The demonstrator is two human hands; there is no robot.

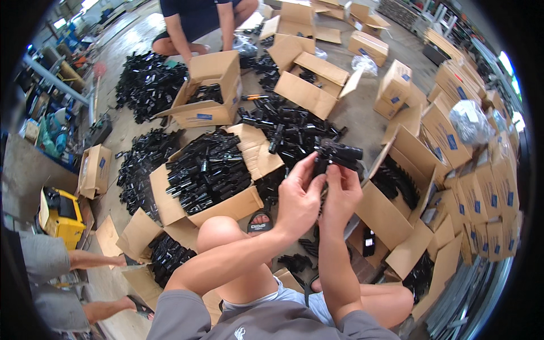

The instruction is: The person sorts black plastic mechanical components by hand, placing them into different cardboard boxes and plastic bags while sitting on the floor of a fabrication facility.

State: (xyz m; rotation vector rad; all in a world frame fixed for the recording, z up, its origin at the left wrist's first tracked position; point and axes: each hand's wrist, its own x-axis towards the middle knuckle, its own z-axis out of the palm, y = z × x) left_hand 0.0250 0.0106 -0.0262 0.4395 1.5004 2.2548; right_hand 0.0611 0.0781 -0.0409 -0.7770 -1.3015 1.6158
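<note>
My left hand (301, 195) and my right hand (342, 190) are raised close together in front of my knees. Between their fingertips is a black plastic part (343, 151) with short tube-like ends; its exact kind is not clear. Both hands are closed on it, thumbs toward me. Beyond and below it lies a loose heap of similar black parts (292, 122). Left of my hands, an open carton (224, 207) is filled with rows of such parts. To the right stands another open carton (368, 211) with black parts lined up inside.
A co-worker (195, 22) crouches at the far left behind an open carton (198, 117). Another person's legs (90, 309) stand at the left edge, near a yellow machine (61, 218). Stacked closed cartons (476, 192) line the right side, with metal bars (470, 300) below them.
</note>
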